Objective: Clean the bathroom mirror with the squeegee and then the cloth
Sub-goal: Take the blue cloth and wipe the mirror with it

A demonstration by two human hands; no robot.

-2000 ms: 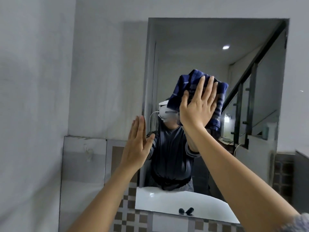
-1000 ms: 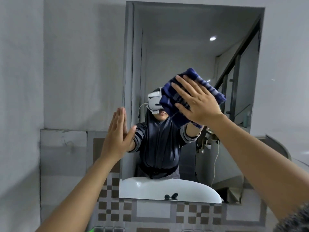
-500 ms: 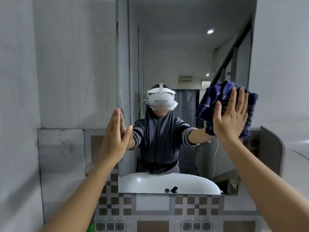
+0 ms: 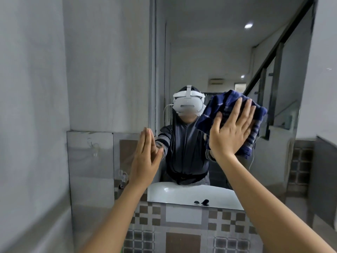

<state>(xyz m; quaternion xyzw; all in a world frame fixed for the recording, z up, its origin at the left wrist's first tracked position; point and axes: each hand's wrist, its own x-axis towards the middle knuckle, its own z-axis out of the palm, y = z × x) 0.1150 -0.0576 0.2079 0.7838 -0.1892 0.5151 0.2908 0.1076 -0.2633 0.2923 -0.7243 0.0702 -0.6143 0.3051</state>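
Note:
The bathroom mirror hangs on the wall straight ahead and reflects a person wearing a white headset. My right hand presses a dark blue striped cloth flat against the glass at mid height, right of centre, fingers spread. My left hand is flat and empty, fingers together, against the mirror's left edge lower down. No squeegee is in view.
Brown and grey patterned tiles cover the wall under the mirror. A white basin shows as a reflection at the mirror's bottom. Grey walls stand close on the left and right.
My right hand swept the cloth from the mirror's upper middle to the right side, then back leftward and slightly down. My left hand stayed at the mirror's left edge.

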